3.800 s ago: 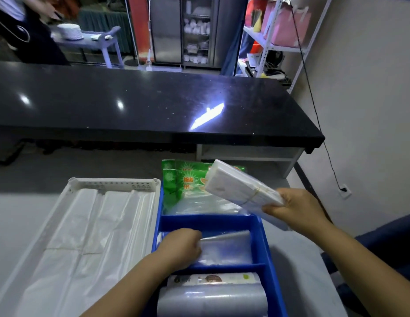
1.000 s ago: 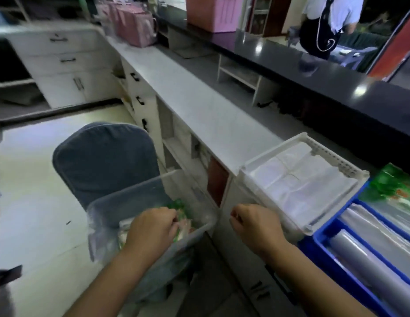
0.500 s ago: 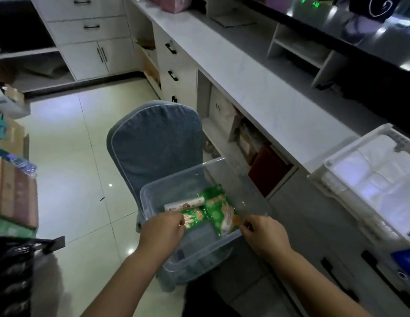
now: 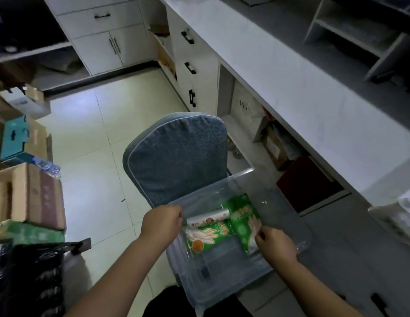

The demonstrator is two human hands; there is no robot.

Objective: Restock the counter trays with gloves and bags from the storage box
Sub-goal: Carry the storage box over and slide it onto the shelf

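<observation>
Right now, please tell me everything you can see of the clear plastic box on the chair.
The clear plastic box is rectangular, see-through, lidless, and sits on a blue padded chair. Inside lie two green glove packs and a white roll. The left hand curls over its left rim; the right hand reaches in and pinches the right pack.

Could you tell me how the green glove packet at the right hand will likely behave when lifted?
The green glove packet looks thin, flat and soft, so it will probably sag from the edge that the right hand pinches. It seems light for its size. Its glossy film may be slippery.
</observation>
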